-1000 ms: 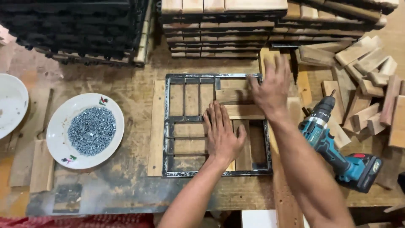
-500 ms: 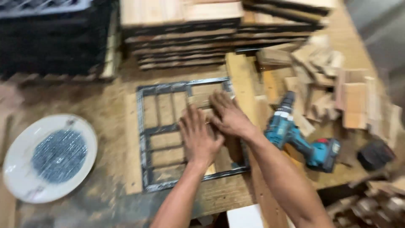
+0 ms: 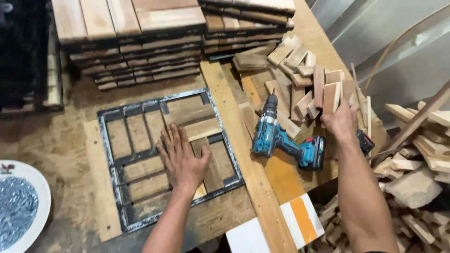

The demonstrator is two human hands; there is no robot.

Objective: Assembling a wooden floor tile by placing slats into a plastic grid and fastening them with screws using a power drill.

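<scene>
Only the head view here, looking down on a plywood bench (image 3: pixel 61 140).

Left hand (image 3: pixel 182 161) lies flat, fingers spread, palm down on the slats (image 3: pixel 199 122) sitting inside the metal frame (image 3: pixel 104 154). It isn't gripping anything, just pressing, and my guess is that keeps the loose pieces from sliding around in the jig. The frame sits mid-bench, tilted a bit clockwise against the bench edge, with its divider bars making slots. The two slats above the fingers run roughly left-right, long axis across the frame. The one under the palm runs toward the near edge. The left-hand slots look unfilled, just bench showing through.

Right hand (image 3: pixel 341 122) is out at the right side of the bench, fingers closed round a short block (image 3: pixel 331 97) at the near edge of the block pile (image 3: pixel 300 79). The block stands about upright in the grip, long axis pointing away from the person. The pile is right beside the frame, so stock is an easy reach.

The drill (image 3: pixel 281 138) lies on its side between the two hands, just right of a long plank (image 3: pixel 243 154), chuck pointing to the far edge and battery toward the near edge.

Finished panels (image 3: pixel 140 42) are stacked along the far edge. A plate of screws (image 3: pixel 21 211) is at the near left corner. More scrap wood (image 3: pixel 422 159) is off the right edge.
</scene>
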